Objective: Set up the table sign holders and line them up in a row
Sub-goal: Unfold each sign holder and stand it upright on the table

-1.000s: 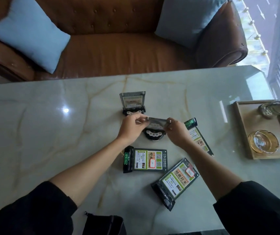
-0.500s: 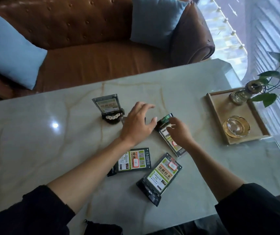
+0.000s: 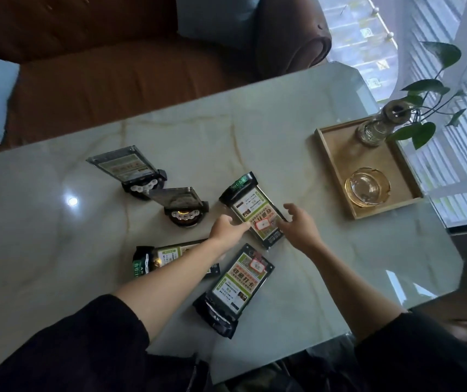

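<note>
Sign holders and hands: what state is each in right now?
Far sign holder: standing.
Second sign holder: standing beside it.
Middle sign holder: flat, both hands reaching for it.
Left sign holder: flat.
Near sign holder: flat.
Left hand: touching middle holder's edge.
Right hand: open beside it.

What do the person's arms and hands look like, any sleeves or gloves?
Both arms wear black sleeves, pushed up toward the elbows: the left sleeve and the right sleeve. The forearms below them are bare. The left hand and right hand are bare too, with no gloves. No watch, ring or bracelet shows in this view.
</note>
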